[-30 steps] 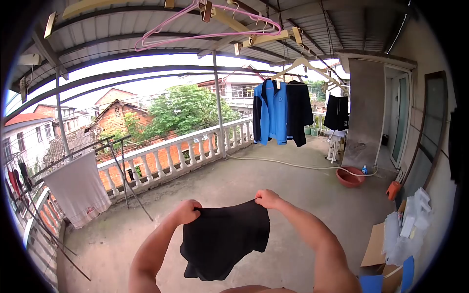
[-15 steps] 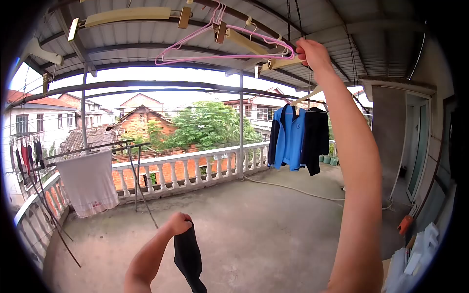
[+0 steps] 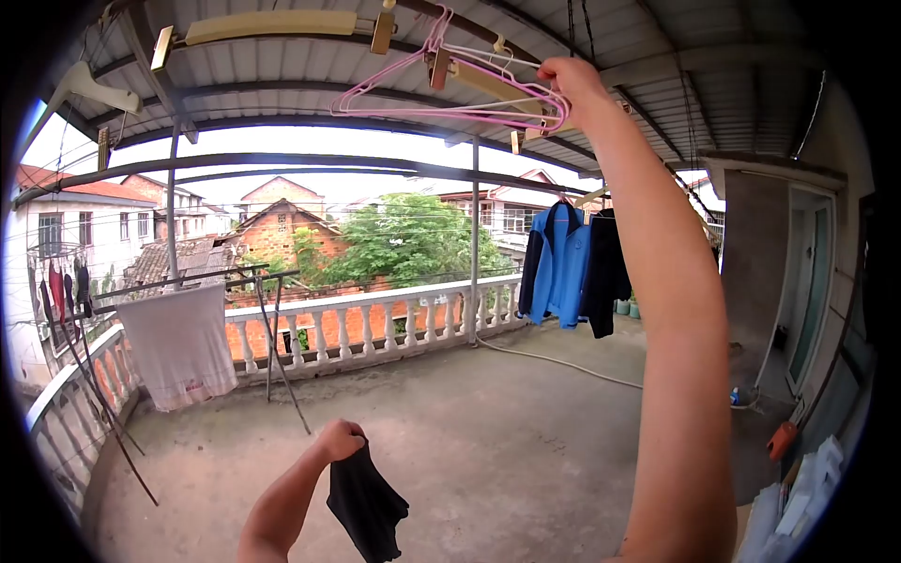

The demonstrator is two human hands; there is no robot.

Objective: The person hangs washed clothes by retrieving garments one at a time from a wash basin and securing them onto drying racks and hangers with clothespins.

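Black cloth (image 3: 364,502) is now hanging from the left hand (image 3: 340,439) alone, low above the concrete floor (image 3: 488,441); the right hand (image 3: 574,86), no longer holding its edge, is reaching overhead, so the work is involving a hanger too. Left fingers are pinching the cloth's top; right fingers are seemingly gripping the white hanger (image 3: 493,55), that arm stretching nearly straight.

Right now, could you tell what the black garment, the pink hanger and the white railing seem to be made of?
Black garment: soft, matt fabric, probably knitted, since it droops in folds from the left hand.
Pink hanger: smooth, perhaps plastic-coated wire, given its thin bars; core hidden.
White railing: likely painted concrete or stone, judging by thick, shaped posts.
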